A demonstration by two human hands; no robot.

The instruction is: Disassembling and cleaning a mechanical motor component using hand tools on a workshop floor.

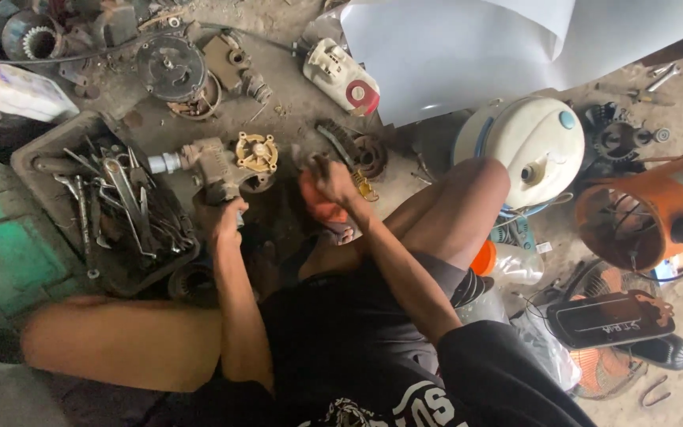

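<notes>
I sit on the ground with a rusty brown pump body (213,166) in front of me. A pale pipe stub sticks out of its left side and a brass-coloured round flange (257,152) sits on its right. My left hand (228,215) grips the pump's lower part. My right hand (333,182) is closed around an orange-red object (318,207), held just right of the pump; motion blur hides what kind of thing it is.
A dark tray (37,162) of wrenches lies at the left beside a green box (1,245). A black pulley wheel (171,69) and motor parts lie beyond. At the right stand a white rounded tank (535,142), an orange fan housing (642,213) and white sheets (468,47).
</notes>
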